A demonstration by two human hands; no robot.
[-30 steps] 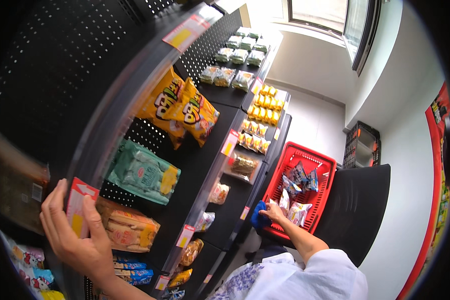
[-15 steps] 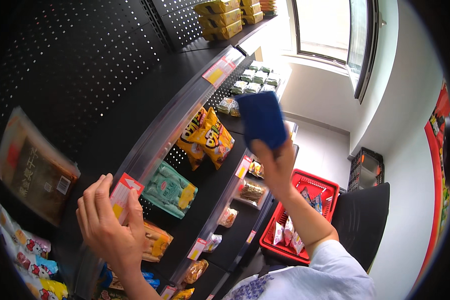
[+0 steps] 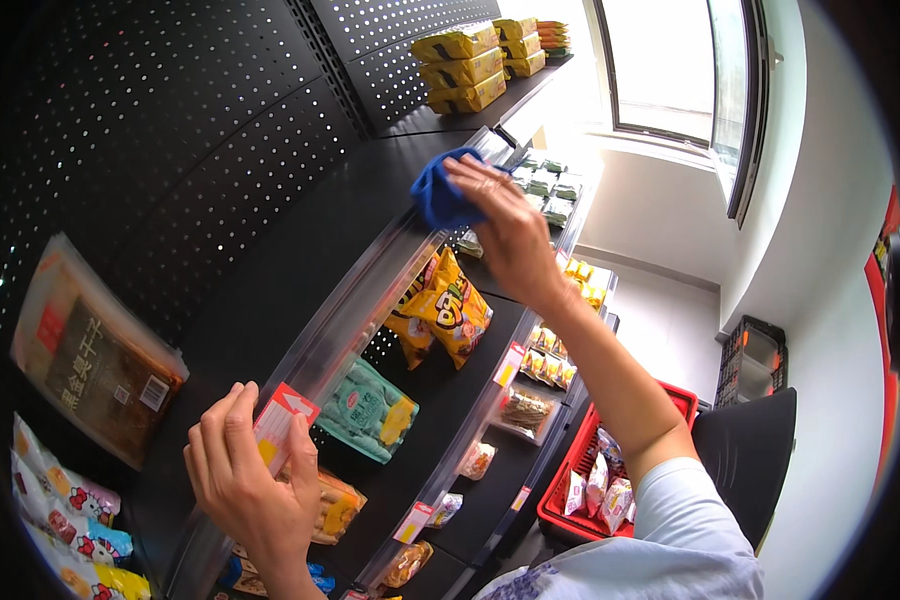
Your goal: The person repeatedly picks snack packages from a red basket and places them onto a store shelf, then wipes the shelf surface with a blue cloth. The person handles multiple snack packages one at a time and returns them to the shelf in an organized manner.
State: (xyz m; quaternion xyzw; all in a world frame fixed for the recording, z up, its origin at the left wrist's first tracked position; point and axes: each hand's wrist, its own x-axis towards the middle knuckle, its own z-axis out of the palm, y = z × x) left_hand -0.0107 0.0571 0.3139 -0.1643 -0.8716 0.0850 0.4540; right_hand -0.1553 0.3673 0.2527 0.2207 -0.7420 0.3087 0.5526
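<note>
My right hand [image 3: 515,235] holds a folded blue cloth [image 3: 438,195], its fingers pressing it against the far part of the upper shelf's front edge. Some blur shows on the fingers. A clear plastic label rail [image 3: 355,295] runs along that edge. Nearer me, my left hand [image 3: 250,475] grips the same edge, fingers over the top and thumb in front, beside a red and white price tag [image 3: 288,408]. Below the rail sit yellow snack bags [image 3: 457,315], a green snack pack [image 3: 367,410] and an orange pack [image 3: 340,508].
A large brown packet [image 3: 105,355] leans on the upper shelf at left, with pastel bags [image 3: 70,500] near it. Yellow packs [image 3: 460,75] are stacked at the far end. At right stand a red basket [image 3: 685,408] holding snacks and a black crate [image 3: 750,360]. An open window [image 3: 735,110] is behind.
My right hand has brought the blue cloth from in front of the shelf up and left onto its edge. The left hand keeps its hold; the whole view has shifted slightly.
</note>
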